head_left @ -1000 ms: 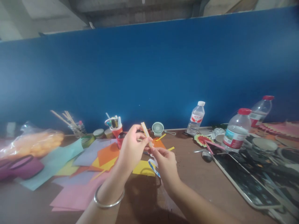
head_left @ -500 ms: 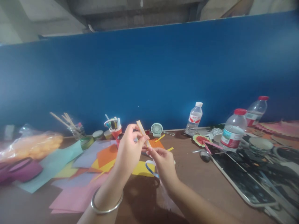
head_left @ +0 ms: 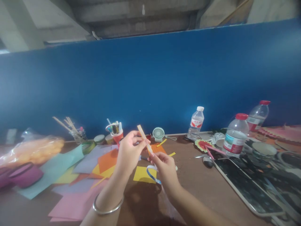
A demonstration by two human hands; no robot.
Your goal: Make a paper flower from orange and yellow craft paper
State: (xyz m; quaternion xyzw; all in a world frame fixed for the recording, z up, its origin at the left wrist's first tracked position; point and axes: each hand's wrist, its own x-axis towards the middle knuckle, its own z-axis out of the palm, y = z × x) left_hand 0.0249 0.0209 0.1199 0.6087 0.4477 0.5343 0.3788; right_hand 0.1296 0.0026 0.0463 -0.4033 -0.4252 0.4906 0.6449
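My left hand (head_left: 129,153), with a silver bangle on its wrist, pinches a narrow folded strip of pale orange paper (head_left: 143,137) that sticks up and to the left. My right hand (head_left: 164,168) pinches the strip's lower end, so both hands meet above the brown table (head_left: 195,185). A blue-and-white curl of tape or ribbon (head_left: 150,174) hangs under my right hand, over a yellow paper square (head_left: 141,174).
Coloured paper sheets (head_left: 77,185) lie at the left, with a red cup of pens (head_left: 115,131), sticks in a jar (head_left: 74,130) and a plastic bag (head_left: 30,147). A small fan (head_left: 158,134), three water bottles (head_left: 235,138) and a dark tray (head_left: 246,185) stand right. A blue partition (head_left: 150,84) backs the table.
Both hands have stayed pinched on the strip, shifting slightly left and down in view. The camera has tilted up a little, showing more ceiling.
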